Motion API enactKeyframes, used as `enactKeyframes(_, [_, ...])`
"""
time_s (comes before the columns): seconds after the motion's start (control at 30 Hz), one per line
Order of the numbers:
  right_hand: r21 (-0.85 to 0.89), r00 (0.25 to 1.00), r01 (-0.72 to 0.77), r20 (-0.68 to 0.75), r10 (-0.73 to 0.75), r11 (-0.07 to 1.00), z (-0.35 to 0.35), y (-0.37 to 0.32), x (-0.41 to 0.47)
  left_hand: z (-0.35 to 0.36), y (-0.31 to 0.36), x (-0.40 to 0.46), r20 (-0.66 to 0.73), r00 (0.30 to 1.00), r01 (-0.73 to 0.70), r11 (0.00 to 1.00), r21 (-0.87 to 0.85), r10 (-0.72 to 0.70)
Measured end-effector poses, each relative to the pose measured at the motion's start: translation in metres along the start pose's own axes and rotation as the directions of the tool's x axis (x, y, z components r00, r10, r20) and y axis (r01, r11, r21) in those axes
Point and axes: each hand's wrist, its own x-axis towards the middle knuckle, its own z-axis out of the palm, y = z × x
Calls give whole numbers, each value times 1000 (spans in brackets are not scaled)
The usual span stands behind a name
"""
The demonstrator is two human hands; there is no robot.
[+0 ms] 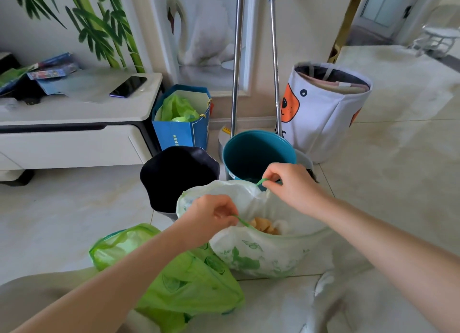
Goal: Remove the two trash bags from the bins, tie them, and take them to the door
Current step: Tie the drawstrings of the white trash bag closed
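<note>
Both bare arms reach forward over the white trash bag [261,253]. The left hand [209,215] pinches its near drawstring, and the right hand [288,183] pinches the far one.

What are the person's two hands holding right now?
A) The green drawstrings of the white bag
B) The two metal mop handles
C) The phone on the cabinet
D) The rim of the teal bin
A: the left hand and the right hand each pinch a thin green drawstring at the mouth of the white trash bag, which sits open on the floor in front of the teal bin.
</note>
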Motion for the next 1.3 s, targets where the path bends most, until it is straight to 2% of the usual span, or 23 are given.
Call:
enactKeyframes(0.1, [99,991,-26,-125,38,995,-32,-6,9,-19,26,-2,-11,999,-36,999,-8,36])
enactKeyframes(0.17, [168,976,-30,-207,65,985,-61,-18,15,-38,55,-2,-70,993,-97,995,-15,96])
enactKeyframes(0.3, [265,926,122,-377,-14,957,-122,-58,17,-67,124,-5,-241,934,-284,957,-59,262])
enactKeyframes(0.4, [264,883,214,-465,-70,940,-141,-77,8,-74,147,-4,-275,907,-334,942,-7,319])
enactKeyframes(0.5, [162,947,123,-315,-67,979,-131,-81,-10,-67,138,-1,-200,943,-241,959,146,267])
enactKeyframes(0.57, [150,966,65,-257,-24,986,-122,-80,-19,-62,131,-1,-269,929,-227,965,132,255])
enactKeyframes(0.63, [204,959,55,-282,5,978,-118,-83,-24,-60,133,-4,-349,903,-238,968,83,252])
enactKeyframes(0.7, [293,966,47,-258,31,955,-116,-87,-24,-58,136,-6,-367,896,-240,968,70,249])
enactKeyframes(0.9, [423,995,-47,-57,78,905,-105,-97,-29,-52,141,-5,-399,871,-268,958,105,287])
enactKeyframes(1.1, [585,977,-212,123,173,783,-94,-93,-33,-42,130,-2,-431,861,-272,960,61,271])
enactKeyframes(1.17, [558,973,-228,150,173,798,-90,-89,-35,-36,121,-2,-446,863,-261,965,12,239])
enactKeyframes(1.23, [417,985,-169,91,144,893,-88,-84,-36,-30,103,-1,-436,884,-212,976,-49,170])
enactKeyframes(1.3, [306,996,-91,7,93,948,-88,-80,-34,-22,80,0,-335,937,-130,988,-82,95])
